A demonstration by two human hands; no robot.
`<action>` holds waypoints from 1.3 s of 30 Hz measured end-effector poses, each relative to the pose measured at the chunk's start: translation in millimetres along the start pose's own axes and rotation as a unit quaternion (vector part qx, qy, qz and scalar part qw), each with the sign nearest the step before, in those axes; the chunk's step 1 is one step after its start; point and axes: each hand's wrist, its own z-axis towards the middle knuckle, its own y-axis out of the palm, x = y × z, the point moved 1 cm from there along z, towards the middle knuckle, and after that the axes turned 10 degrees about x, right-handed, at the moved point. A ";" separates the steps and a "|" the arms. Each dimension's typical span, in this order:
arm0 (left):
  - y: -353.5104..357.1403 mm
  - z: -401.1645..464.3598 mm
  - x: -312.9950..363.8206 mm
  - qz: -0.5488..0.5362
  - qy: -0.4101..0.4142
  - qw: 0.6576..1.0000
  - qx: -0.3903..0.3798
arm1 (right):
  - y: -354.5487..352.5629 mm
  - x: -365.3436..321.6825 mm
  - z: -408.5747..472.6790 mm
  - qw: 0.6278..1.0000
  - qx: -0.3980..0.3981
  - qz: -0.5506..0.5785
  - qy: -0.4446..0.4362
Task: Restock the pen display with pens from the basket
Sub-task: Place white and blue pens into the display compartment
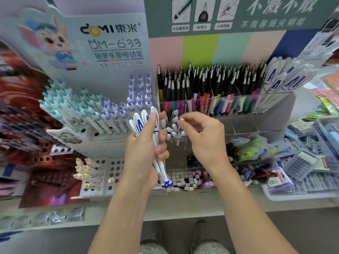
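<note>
Clenched round a bundle of white pens (156,143), the left hand (145,153) holds them upright before the display's front edge. Right hand (200,138) pinches one pen's cap end (180,119) over the clear compartment (201,129). Light, stiff, slick barrels; best pinched near the top.

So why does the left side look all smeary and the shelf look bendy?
Head view: the red display at the left edge is streaked with motion blur, while the left hand and its white pens are sharper; the wide-angle lens bends the shelf edge and tilts the side racks.
</note>
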 end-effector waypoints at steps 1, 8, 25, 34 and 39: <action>0.2 0.1 -0.4 0.001 -0.001 1.000 0.002 | -0.2 -0.6 1.3 1.000 -0.010 0.005 0.013; 6.3 -2.5 0.8 0.008 0.008 1.000 -0.009 | -9.6 -1.3 6.0 0.997 -0.063 -0.008 0.050; 25.1 -13.3 -4.7 0.070 0.028 0.996 -0.057 | -28.2 -50.4 1.6 0.965 -0.038 0.217 0.145; 3.8 -1.2 5.4 0.022 0.036 0.999 0.024 | -51.7 -42.4 24.4 0.928 0.216 0.302 0.028; 3.7 -2.1 4.7 0.025 0.033 0.999 0.022 | -32.3 -12.7 13.1 0.983 0.143 0.119 -0.001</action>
